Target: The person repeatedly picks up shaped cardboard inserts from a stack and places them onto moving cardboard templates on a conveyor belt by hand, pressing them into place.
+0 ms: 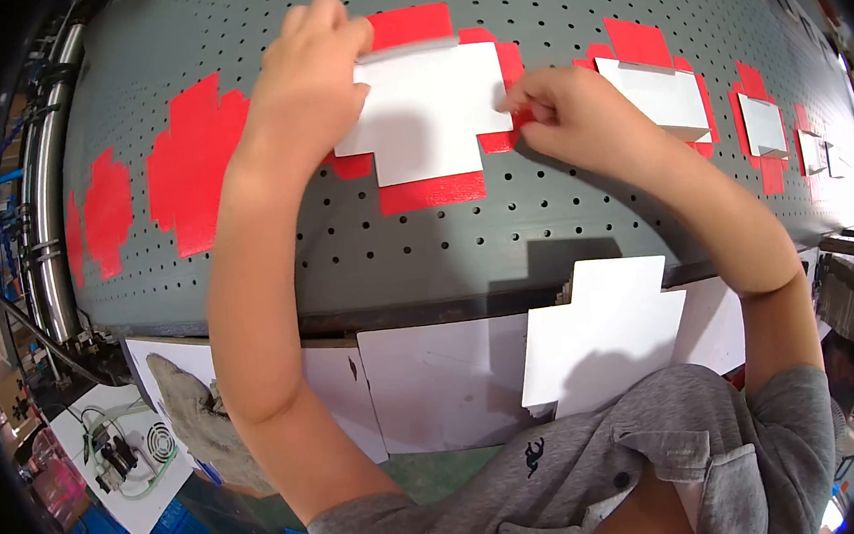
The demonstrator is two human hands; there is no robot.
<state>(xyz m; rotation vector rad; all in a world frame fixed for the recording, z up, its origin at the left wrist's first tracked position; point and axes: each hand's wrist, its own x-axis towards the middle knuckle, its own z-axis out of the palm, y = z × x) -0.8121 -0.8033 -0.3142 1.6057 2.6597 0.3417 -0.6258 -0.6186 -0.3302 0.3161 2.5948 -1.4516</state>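
A white die-cut sheet (425, 116) lies on a red cut-out shape (431, 194) in front of me, on the grey perforated surface (387, 270). The sheet's top flap stands folded up. My left hand (316, 70) is at the sheet's upper left corner, its fingers curled by the raised flap. At the sheet's right edge, my right hand (570, 110) is pinched closed and slightly blurred. Whether it grips the edge is hidden.
More red shapes (193, 165) lie to the left. White pieces with folded flaps (660, 98) sit on red shapes to the right. A stack of white sheets (603, 333) is near my body. A grey cloth glove (198, 416) lies at the lower left.
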